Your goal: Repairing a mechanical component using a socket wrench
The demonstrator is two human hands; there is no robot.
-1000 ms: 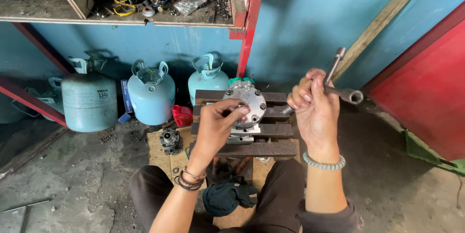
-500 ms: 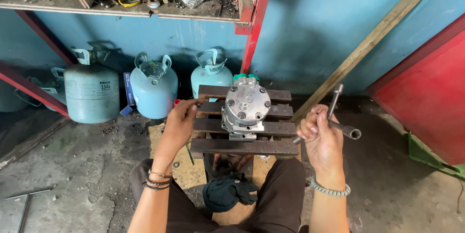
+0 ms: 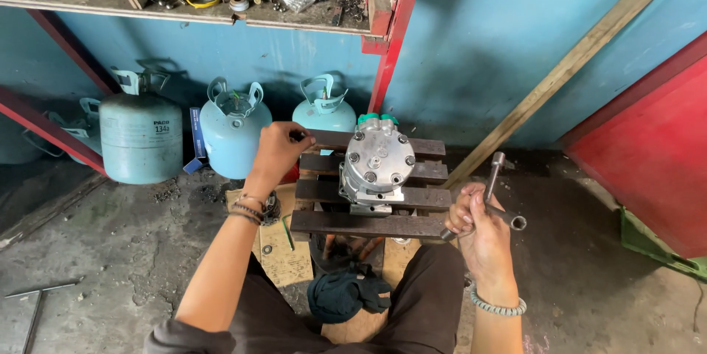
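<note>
L hand [image 3: 278,149] pinches sth tiny, can't tell what | R hand [image 3: 473,223] grips wrench [image 3: 492,193] | silver pump [image 3: 377,164] upright on stool [image 3: 427,197]

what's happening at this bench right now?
A person sits at a slatted wooden stand with a silver compressor-like unit standing on it. The left hand is at the stand's far left corner, pinching something small and dark, too small to identify. The right hand holds a metal socket wrench off to the right, clear of the unit. Three pale blue gas cylinders stand behind.
</note>
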